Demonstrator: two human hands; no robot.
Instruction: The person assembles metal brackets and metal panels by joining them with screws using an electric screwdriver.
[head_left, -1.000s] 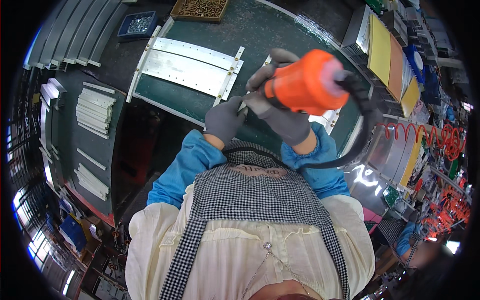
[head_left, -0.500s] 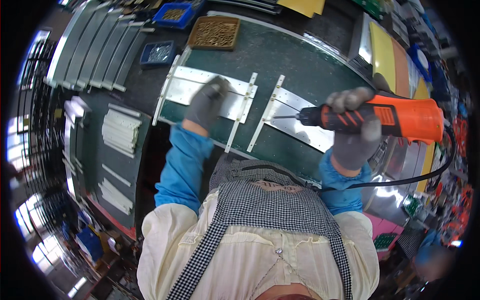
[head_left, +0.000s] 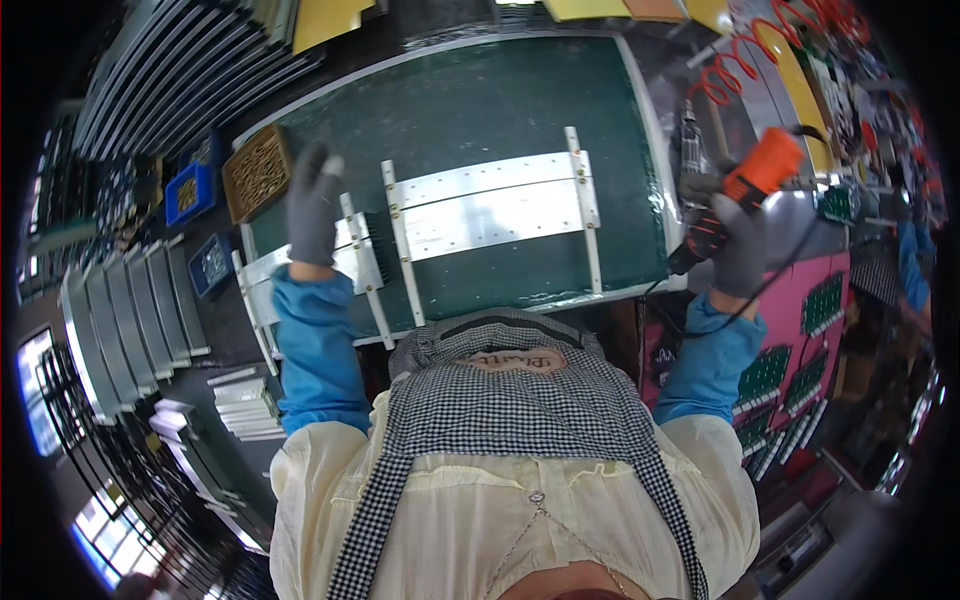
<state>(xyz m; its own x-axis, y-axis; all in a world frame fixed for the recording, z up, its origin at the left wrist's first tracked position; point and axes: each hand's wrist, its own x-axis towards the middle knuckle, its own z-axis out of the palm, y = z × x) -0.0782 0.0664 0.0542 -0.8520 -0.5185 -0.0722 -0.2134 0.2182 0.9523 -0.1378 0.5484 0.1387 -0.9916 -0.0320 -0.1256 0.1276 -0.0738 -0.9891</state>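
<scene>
My right hand [head_left: 738,245], in a grey glove, grips an orange and black electric screwdriver [head_left: 765,165] over the right end of the workbench. Its black nose tilts down toward the bench's near right corner. My left hand [head_left: 313,210], also gloved, is raised over the smaller-looking metal panel [head_left: 350,262], fingers stretched up and nothing visible in them. Part of that panel and its strips lies behind the hand and sleeve. In the middle lies another silver panel [head_left: 485,212], with a white strip [head_left: 402,245] across its left end and a second strip [head_left: 583,210] across its right.
Beyond my left hand stands a brown box [head_left: 232,200] of brass-coloured screws, beside blue bins [head_left: 172,205]. Grey metal channels [head_left: 130,320] are stacked at left. A red coiled hose [head_left: 722,80] hangs at back right. Green circuit boards [head_left: 765,375] lie on a pink surface.
The view has swung rightward, so the panels appear further left. The screwdriver has gone from over the right panel to the bench's right edge. My left hand has come off the left panel.
</scene>
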